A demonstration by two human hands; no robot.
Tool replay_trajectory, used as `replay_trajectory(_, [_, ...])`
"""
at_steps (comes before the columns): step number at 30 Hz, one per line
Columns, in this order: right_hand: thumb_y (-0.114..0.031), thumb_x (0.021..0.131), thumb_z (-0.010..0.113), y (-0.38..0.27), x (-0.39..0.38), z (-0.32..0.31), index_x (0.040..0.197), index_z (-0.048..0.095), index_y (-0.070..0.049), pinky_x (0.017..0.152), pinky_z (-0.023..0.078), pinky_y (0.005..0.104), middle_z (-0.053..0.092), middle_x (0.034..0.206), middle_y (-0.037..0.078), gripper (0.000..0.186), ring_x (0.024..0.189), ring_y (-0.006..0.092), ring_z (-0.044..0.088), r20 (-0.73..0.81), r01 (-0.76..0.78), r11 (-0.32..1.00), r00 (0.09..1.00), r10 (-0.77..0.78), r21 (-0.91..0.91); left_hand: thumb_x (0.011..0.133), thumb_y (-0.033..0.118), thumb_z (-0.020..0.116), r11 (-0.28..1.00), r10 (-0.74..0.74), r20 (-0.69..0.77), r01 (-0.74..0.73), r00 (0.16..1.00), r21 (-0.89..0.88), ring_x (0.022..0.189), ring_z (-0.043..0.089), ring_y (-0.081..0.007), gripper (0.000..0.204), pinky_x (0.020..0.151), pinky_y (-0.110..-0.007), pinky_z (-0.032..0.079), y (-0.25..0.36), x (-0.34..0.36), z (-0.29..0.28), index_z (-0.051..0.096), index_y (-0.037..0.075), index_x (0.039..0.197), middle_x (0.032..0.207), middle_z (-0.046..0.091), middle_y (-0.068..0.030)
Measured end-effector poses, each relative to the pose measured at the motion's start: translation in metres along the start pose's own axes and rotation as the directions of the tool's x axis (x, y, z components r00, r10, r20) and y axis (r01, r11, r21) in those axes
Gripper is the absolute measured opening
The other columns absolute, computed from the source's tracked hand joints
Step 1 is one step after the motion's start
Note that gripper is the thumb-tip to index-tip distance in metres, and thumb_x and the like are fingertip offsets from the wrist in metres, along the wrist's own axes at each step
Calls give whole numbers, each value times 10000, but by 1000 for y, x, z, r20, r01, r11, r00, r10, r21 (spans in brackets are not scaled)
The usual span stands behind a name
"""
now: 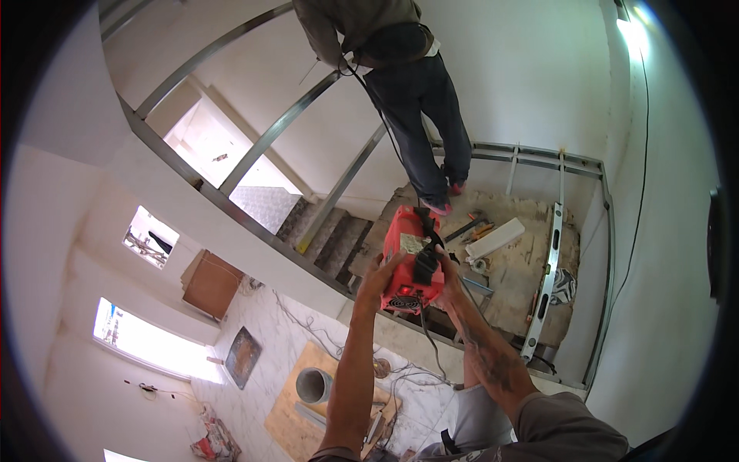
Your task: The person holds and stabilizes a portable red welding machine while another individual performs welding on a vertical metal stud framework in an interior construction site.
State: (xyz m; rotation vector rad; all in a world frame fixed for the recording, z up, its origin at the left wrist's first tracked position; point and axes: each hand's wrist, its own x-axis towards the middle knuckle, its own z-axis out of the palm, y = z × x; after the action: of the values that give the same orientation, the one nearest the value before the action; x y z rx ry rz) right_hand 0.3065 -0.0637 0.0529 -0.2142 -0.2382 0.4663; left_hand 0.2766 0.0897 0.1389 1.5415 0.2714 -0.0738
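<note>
Head view, one red welding machine [410, 266] clamped between left hand [382, 279] and right hand [449, 279], fingers wrapped on its sides, one spirit level [546, 283] right of hands, one co-worker [400, 77] standing beyond, one bucket [313, 385] below.

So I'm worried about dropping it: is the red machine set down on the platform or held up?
Held up: both hands, left and right, grip the red machine.

Head view, looking steeply down, hands [412, 281] near.
</note>
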Motion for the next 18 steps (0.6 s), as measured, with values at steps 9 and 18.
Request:
replay_trajectory(9, [-399,1003,529,-13,-7,32,938,577,-111,662,541,276,609,799,-19,299,703,104,631,-100,5,1000,995,-2,28,887,391,712,999,11,-1,-11,1000,32,973,673,-191,650,831,-303,559,-15,15,-4,512,-98,1266,1149,643,-155])
replay_trajectory(18, [-402,994,550,-17,-10,34,955,589,-101,671,552,283,628,813,-9,306,711,108,641,-138,4,1000,990,-1,23,878,399,720,1000,7,-28,-7,1000,30,991,667,-189,671,840,-301,556,-13,10,1,500,-90,1280,1158,638,-151])
